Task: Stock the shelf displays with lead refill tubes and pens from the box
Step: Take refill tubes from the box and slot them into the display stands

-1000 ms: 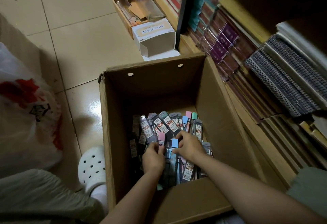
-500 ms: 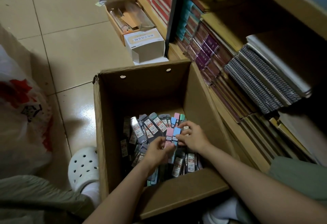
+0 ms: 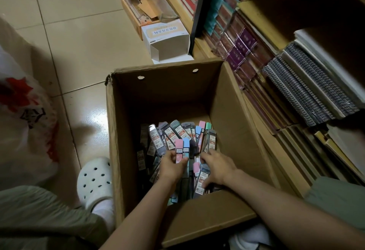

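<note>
Both bare forearms reach toward twelve o'clock, the left hand [image 3: 172, 167] with fingers curled in a pinch (thumb on top), the right hand [image 3: 216, 167] at its three o'clock, fingers spread downward.

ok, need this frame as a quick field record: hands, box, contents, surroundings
left hand: pinch grip on a pink-capped tube and a blue-capped tube, raised above the pile
right hand: fingers spread, resting on the lead refill tubes
cardboard box: open, on the tiled floor
shelf: to the right, notebooks stacked
small white carton: behind the box, open
</note>
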Motion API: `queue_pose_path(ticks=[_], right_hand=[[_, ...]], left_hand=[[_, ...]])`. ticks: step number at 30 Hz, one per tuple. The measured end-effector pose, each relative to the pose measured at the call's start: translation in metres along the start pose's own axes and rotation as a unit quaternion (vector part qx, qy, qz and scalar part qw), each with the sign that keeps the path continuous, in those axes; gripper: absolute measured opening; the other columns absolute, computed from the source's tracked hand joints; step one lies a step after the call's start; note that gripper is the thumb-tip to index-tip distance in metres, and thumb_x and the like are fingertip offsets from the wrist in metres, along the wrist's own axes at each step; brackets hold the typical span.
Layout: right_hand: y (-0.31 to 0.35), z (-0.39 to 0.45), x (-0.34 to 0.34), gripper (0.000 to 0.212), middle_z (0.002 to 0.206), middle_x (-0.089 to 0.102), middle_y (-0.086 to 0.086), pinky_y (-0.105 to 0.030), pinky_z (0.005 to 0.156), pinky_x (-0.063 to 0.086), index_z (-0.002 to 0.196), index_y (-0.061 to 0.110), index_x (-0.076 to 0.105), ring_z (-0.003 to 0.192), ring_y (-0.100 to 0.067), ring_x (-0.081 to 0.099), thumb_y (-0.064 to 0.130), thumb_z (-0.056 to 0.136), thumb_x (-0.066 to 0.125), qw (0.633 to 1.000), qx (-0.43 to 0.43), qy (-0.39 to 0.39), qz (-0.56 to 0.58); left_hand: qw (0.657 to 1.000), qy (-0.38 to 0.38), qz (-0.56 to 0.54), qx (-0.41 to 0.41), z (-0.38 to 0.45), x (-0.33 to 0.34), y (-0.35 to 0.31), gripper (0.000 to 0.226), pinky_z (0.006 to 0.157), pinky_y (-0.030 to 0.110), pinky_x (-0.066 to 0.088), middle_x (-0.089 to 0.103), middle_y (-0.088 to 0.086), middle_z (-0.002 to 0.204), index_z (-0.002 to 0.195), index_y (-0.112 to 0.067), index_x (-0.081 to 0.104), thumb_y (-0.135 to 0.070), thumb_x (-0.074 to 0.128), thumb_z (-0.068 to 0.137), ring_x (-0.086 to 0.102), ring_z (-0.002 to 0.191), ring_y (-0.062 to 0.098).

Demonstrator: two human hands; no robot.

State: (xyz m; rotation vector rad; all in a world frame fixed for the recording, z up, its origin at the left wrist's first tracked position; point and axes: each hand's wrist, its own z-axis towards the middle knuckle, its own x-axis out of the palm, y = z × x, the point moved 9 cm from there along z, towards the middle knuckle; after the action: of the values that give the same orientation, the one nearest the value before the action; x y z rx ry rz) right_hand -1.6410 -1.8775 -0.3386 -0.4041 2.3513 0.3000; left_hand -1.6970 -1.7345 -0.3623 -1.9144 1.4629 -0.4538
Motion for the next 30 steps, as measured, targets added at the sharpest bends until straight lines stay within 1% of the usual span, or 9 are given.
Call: queue_pose_path(ticks=[4, 6, 9, 11, 14, 18, 21, 24, 30], right_hand=[[-0.007, 0.006, -0.006, 0.058, 0.122, 0.049, 0.002, -0.027, 0.085, 0.045, 0.113, 0.022, 0.054, 0.108, -0.016, 0.050, 0.035, 0.067, 0.085, 0.986, 0.024, -0.029, 0.159], [-0.012, 0.008, -0.012, 0.041, 0.113, 0.056, 0.001, -0.020, 0.073, 0.046, 0.099, 0.022, 0.052, 0.097, -0.013, 0.057, 0.021, 0.072, 0.083, 0.957, 0.041, -0.046, 0.284], [-0.019, 0.006, -0.028, 0.027, 0.102, 0.062, -0.001, -0.021, 0.066, 0.052, 0.100, 0.020, 0.055, 0.084, -0.012, 0.063, 0.013, 0.082, 0.074, 0.923, 0.055, -0.091, 0.370], [-0.020, 0.001, -0.042, 0.024, 0.102, 0.063, -0.002, -0.029, 0.073, 0.056, 0.105, 0.020, 0.059, 0.086, -0.013, 0.063, 0.013, 0.086, 0.072, 0.915, 0.051, -0.124, 0.380], [-0.023, -0.012, -0.079, 0.030, 0.103, 0.066, -0.001, -0.035, 0.080, 0.058, 0.108, 0.022, 0.060, 0.089, -0.015, 0.065, 0.013, 0.084, 0.075, 0.904, 0.032, -0.187, 0.382], [-0.025, -0.057, -0.171, 0.037, 0.093, 0.063, 0.009, -0.019, 0.064, 0.047, 0.104, 0.030, 0.050, 0.073, 0.003, 0.055, 0.015, 0.082, 0.076, 0.888, -0.018, -0.303, 0.347], [-0.029, -0.114, -0.243, 0.036, 0.086, 0.059, 0.016, -0.020, 0.068, 0.048, 0.102, 0.029, 0.052, 0.073, 0.004, 0.056, 0.016, 0.080, 0.078, 0.863, -0.050, -0.402, 0.303], [-0.042, -0.173, -0.296, 0.032, 0.089, 0.064, 0.011, -0.021, 0.068, 0.053, 0.101, 0.028, 0.056, 0.077, -0.001, 0.062, 0.019, 0.080, 0.078, 0.830, -0.059, -0.472, 0.293], [-0.060, -0.269, -0.355, 0.029, 0.084, 0.062, 0.019, -0.014, 0.069, 0.048, 0.098, 0.033, 0.057, 0.077, 0.004, 0.060, 0.025, 0.080, 0.078, 0.793, -0.058, -0.551, 0.253]], left_hand=[[1.000, -0.005, -0.002, 0.003, 0.003, 0.000, -0.001, 0.009, 0.065, 0.030, 0.052, 0.064, 0.004, 0.097, 0.098, -0.016, 0.056, -0.014, 0.062, 0.092, 0.063, 0.086, 0.020], [1.000, -0.004, -0.003, 0.007, 0.004, -0.001, -0.003, 0.009, 0.070, 0.035, 0.056, 0.064, 0.003, 0.098, 0.096, -0.019, 0.057, -0.014, 0.063, 0.092, 0.063, 0.087, 0.018], [1.000, 0.008, -0.018, 0.006, 0.001, 0.001, -0.008, 0.017, 0.083, 0.047, 0.058, 0.067, 0.007, 0.109, 0.107, -0.016, 0.062, -0.012, 0.064, 0.091, 0.066, 0.096, 0.024], [0.999, 0.015, -0.041, -0.002, -0.002, 0.002, -0.014, 0.025, 0.075, 0.038, 0.060, 0.067, 0.008, 0.114, 0.116, -0.015, 0.061, -0.011, 0.064, 0.091, 0.067, 0.096, 0.023], [0.997, 0.051, -0.054, 0.009, -0.008, 0.005, -0.041, 0.011, 0.053, 0.027, 0.051, 0.068, 0.009, 0.093, 0.101, -0.010, 0.064, -0.011, 0.064, 0.091, 0.064, 0.073, 0.019], [0.989, 0.122, -0.042, 0.077, -0.025, 0.012, -0.120, 0.012, 0.051, 0.028, 0.048, 0.067, 0.009, 0.086, 0.100, -0.007, 0.066, -0.009, 0.068, 0.088, 0.062, 0.066, 0.018], [0.972, 0.179, 0.011, 0.150, -0.048, 0.019, -0.198, 0.020, 0.055, 0.032, 0.055, 0.073, 0.006, 0.089, 0.103, -0.013, 0.069, -0.009, 0.072, 0.084, 0.071, 0.073, 0.019], [0.943, 0.228, 0.081, 0.230, -0.078, 0.026, -0.268, 0.021, 0.067, 0.031, 0.058, 0.075, 0.004, 0.096, 0.100, -0.020, 0.070, -0.010, 0.074, 0.082, 0.072, 0.082, 0.014], [0.905, 0.269, 0.154, 0.292, -0.135, 0.046, -0.345, 0.024, 0.046, 0.027, 0.049, 0.074, 0.005, 0.086, 0.104, -0.020, 0.069, -0.016, 0.076, 0.081, 0.067, 0.059, 0.015]])
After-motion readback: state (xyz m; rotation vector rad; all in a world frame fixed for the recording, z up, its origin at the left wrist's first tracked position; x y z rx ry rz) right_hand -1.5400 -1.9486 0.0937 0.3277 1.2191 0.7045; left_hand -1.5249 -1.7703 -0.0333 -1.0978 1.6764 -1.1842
